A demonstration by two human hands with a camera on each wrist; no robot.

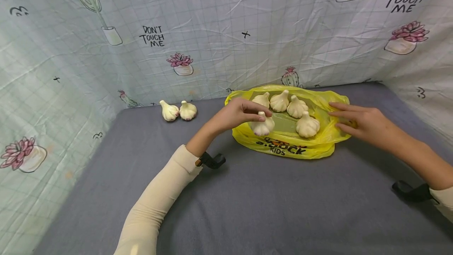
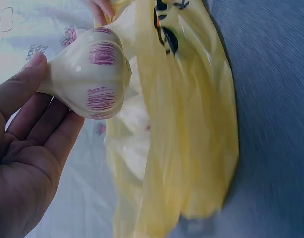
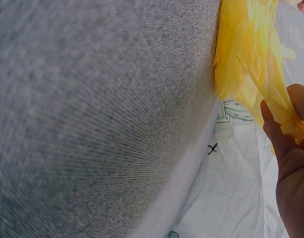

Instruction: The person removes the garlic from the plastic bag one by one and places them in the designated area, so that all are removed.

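My left hand (image 1: 234, 115) pinches a white garlic bulb (image 1: 262, 126) by its neck, over the left part of a yellow plastic bag (image 1: 244, 140). In the left wrist view, purple streaks mark the base of this garlic bulb (image 2: 95, 74), with the thumb on one side of its neck and fingers on the other. The bag lies with its mouth spread, and several garlic bulbs (image 1: 308, 125) sit within it. At the bag's right edge is my right hand (image 1: 371, 124); the right wrist view shows the yellow plastic (image 3: 276, 94) between its thumb and fingers.
Two more garlic bulbs (image 1: 170, 111) (image 1: 188, 110) lie side by side at the back left of the grey cloth-covered table (image 1: 276, 207). A printed curtain (image 1: 212, 23) hangs behind the table and along its sides. Each wrist wears a black strap (image 1: 212, 161).
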